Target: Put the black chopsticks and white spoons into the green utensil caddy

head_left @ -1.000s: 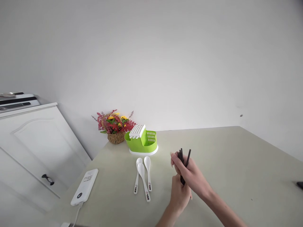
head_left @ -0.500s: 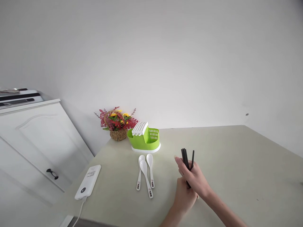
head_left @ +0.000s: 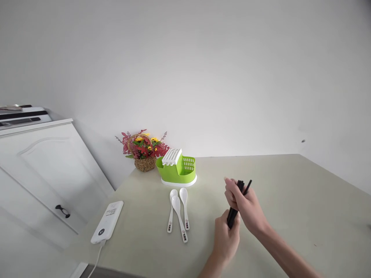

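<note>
Both hands grip a bundle of black chopsticks (head_left: 233, 213) above the pale table (head_left: 290, 200). My right hand (head_left: 247, 208) is wrapped round the upper part, with the tips sticking out past its fingers. My left hand (head_left: 226, 239) is closed on the lower ends. Three white spoons (head_left: 178, 212) lie side by side to the left of the hands. Behind them stands a green cutlery drainer (head_left: 177, 170) with a white slotted insert.
A wicker basket of red and yellow flowers (head_left: 144, 150) stands at the back by the wall. A white power bank (head_left: 107, 222) with a cable lies near the table's left edge. A white cabinet door (head_left: 49, 170) is at the left.
My right hand has slid up and to the right along the chopsticks, which now tilt more to the right. My left hand stays on their lower ends.
</note>
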`<state>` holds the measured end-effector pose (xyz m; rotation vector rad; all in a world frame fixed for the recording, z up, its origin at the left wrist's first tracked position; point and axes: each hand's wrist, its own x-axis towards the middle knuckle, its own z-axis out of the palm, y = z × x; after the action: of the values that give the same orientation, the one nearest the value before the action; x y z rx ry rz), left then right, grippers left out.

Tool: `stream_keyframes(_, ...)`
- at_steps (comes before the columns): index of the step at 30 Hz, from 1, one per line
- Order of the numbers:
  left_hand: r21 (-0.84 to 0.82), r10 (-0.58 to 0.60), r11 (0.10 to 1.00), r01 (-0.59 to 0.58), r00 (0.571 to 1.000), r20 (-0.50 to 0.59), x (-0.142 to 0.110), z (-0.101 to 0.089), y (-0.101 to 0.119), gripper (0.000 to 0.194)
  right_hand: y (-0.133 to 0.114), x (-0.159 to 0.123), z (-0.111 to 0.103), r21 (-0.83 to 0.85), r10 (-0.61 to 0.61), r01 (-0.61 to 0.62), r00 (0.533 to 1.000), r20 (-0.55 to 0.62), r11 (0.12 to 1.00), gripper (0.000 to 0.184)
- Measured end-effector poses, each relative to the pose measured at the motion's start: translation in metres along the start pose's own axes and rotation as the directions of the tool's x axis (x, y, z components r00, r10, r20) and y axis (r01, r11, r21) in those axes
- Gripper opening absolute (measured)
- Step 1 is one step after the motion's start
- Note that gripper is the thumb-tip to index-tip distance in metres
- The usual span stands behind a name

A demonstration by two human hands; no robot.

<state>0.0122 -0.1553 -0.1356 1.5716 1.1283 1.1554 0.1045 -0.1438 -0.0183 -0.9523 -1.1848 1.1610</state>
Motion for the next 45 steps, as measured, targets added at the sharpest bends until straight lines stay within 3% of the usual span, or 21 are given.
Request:
stream_keyframes(6,-0.026,-0.045,0.999,0.045,0.999,0.019,0.001,0.001,0.002,0.045,-0.015,0.001,0.003,-0.002,-0.042,0.042,0.999,0.019,0.999,0.055)
stream_keyframes(11,-0.034,-0.036,0.999,0.035,0.999,-0.015,0.003,0.001,0.001,0.036,-0.002,-0.005,0.009,0.044,-0.039,0.036,0.997,0.059,0.998,0.055)
stream_keyframes(18,-0.050,-0.061,0.997,0.060,0.998,-0.010,0.001,0.001,0.002,0.032,0.019,-0.005,0.013,0.066,-0.047,0.048,0.999,-0.007,0.997,0.054)
stream_keyframes(29,0.004,-0.016,1.000,0.016,0.994,-0.107,-0.003,0.000,-0.007,0.036,0.032,0.030,0.018,0.046,-0.014,0.015,1.000,-0.010,0.999,0.057)
stream_keyframes(35,0.117,-0.065,0.989,0.087,0.980,-0.187,-0.018,-0.002,-0.010,0.047,0.069,0.061,0.025,-0.097,0.084,-0.083,0.996,0.008,0.992,0.056)
stream_keyframes(39,0.239,0.001,0.970,0.049,0.978,-0.208,-0.034,-0.006,-0.017,0.050,0.098,0.080,0.028,-0.265,0.185,-0.180,0.983,-0.005,0.947,0.052)
stream_keyframes(42,0.470,0.058,0.881,0.048,0.976,-0.208,-0.046,-0.006,-0.029,0.058,0.114,0.089,0.026,-0.400,0.272,-0.258,0.962,-0.023,0.879,0.035)
stream_keyframes(45,0.701,0.096,0.711,0.053,0.981,-0.172,-0.054,-0.003,-0.043,0.075,0.127,0.093,0.025,-0.503,0.338,-0.301,0.941,-0.019,0.810,0.040)
